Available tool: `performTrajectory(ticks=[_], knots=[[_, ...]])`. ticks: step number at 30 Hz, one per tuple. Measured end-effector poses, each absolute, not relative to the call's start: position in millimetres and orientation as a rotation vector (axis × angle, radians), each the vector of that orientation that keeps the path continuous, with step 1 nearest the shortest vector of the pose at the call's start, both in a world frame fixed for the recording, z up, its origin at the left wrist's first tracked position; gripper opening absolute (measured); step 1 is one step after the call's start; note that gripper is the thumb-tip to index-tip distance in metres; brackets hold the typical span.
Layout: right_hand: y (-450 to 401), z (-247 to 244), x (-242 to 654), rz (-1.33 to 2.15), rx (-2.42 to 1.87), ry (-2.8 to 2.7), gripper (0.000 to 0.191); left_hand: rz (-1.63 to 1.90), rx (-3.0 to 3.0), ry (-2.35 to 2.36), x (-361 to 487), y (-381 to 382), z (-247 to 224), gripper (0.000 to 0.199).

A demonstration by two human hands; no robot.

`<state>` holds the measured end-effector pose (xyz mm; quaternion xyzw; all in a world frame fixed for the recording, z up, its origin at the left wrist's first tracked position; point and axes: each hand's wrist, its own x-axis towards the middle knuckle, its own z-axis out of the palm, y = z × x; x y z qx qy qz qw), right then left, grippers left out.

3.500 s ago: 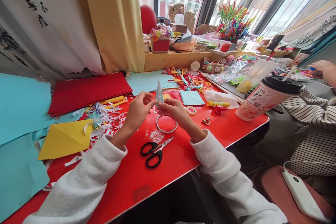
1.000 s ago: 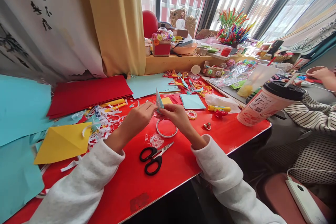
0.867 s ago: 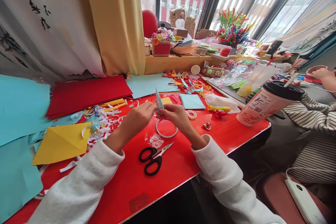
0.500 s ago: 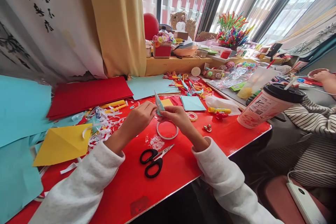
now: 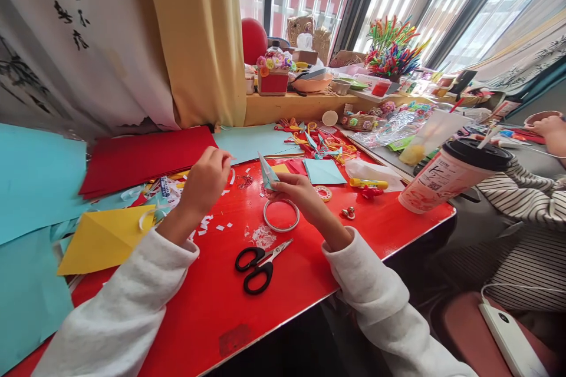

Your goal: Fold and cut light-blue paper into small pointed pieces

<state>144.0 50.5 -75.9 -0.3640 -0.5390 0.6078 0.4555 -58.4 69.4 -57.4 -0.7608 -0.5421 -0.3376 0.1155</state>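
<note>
The pointed, folded pale-blue paper piece (image 5: 268,174) stands tip-up at the fingertips of your right hand (image 5: 273,184), the thumb and forefinger pinching its lower end. Your left hand (image 5: 204,181) is raised apart from it, fingers curled and drawn close; you cannot tell from here whether they pinch anything. To handle the paper well, press only hard enough to hold the folded layers together, since a tight grip would likely crease the thin tip. Bring your left fingertips in from the side, so that your right pinch need not shift.

Just below your right fingers, a thin whitish ring (image 5: 283,230) lies flat; nearer you are the black-handled metal scissors (image 5: 269,257), blades pointing away to the right. Small white paper scraps (image 5: 204,224) lie beside your left wrist on the glossy red table (image 5: 305,265). Right of your right fingertips sit a pale-blue square of paper (image 5: 325,171) and a yellow plastic tube (image 5: 369,183); farther right leans a pink-and-white cup with a black lid (image 5: 431,179). Beyond your left fingers hangs a mustard-yellow cloth curtain (image 5: 198,41), and far right shows another person's black-and-white striped sleeve (image 5: 515,191).
</note>
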Motion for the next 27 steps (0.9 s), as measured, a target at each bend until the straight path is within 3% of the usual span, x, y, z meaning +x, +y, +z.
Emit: performTrajectory(ticks=[4, 14, 19, 27], knots=[[50, -77, 144, 1.550, -0.864, -1.342, 0.025, -0.701, -2.141, -1.845, -74, 76, -59, 0.025], [50, -81, 140, 1.603, -0.849, -1.363, 0.033, -0.352, -2.256, -1.915, -81, 83, -70, 0.023], [47, -78, 138, 1.609, -0.886, -1.419, 0.033, -0.474, -2.279, -1.834, -83, 80, -65, 0.033], [45, -95, 118, 1.552, -1.074, -1.610, 0.046, -0.548, -2.236, -2.081, -86, 82, -56, 0.019]])
